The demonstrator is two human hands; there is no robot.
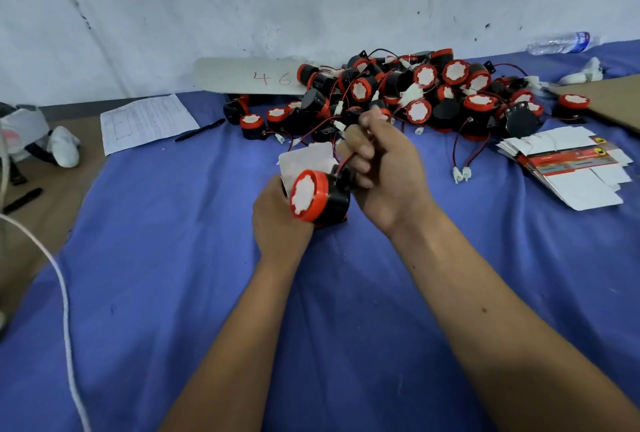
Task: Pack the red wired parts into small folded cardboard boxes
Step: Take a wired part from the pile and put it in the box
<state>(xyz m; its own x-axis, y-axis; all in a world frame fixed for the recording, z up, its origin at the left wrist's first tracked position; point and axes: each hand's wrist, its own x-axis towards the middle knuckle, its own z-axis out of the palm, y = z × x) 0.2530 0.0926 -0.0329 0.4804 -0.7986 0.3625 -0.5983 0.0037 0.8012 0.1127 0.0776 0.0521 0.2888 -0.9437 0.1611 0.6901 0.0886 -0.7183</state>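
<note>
My left hand [277, 223] grips a round red-and-black part [311, 197] with a white face, above the blue cloth [173, 258]. Behind that part, partly hidden, stands a small white folded box [306, 159]; which hand holds it I cannot tell. My right hand [384, 168] is curled round the part's red and black wire [344, 159], just right of the part. A big pile of the same red wired parts [415, 95] lies at the back against the wall. A stack of flat unfolded boxes [571, 165] lies to the right.
A printed sheet [145, 121] and a black pen [199, 130] lie at the back left. Cardboard marked 46 [256, 76] leans on the wall. A water bottle [561, 43] and a brown cardboard sheet [609, 102] are at the far right. A white cord [62, 293] runs along the left.
</note>
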